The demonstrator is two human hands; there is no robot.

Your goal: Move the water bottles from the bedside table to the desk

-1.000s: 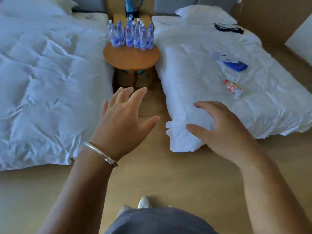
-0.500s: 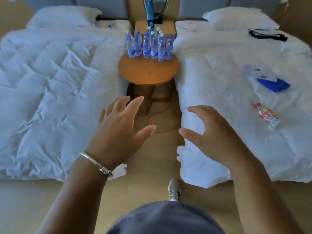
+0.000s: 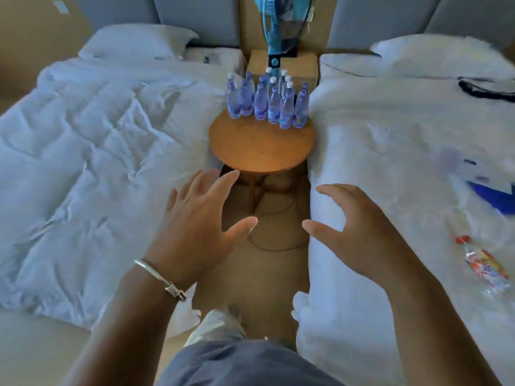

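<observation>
Both hands, left hand point(image 3: 195, 227) and right hand point(image 3: 359, 232), reach empty, fingers spread. Water bottles point(image 3: 269, 103) crowd the worktop point(image 3: 262, 149); best take edge ones first.

Two beds with rumpled white duvets point(image 3: 97, 162) flanked the aisle; a colourful snack packet point(image 3: 486, 267) and a blue item point(image 3: 493, 195) lay on the right bed.

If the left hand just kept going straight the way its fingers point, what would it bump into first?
Probably the near rim of the round bedside table. The left hand is open, fingers aimed up and forward at it; the water bottles stand farther back. Depth is hard to judge from this one view.
</observation>
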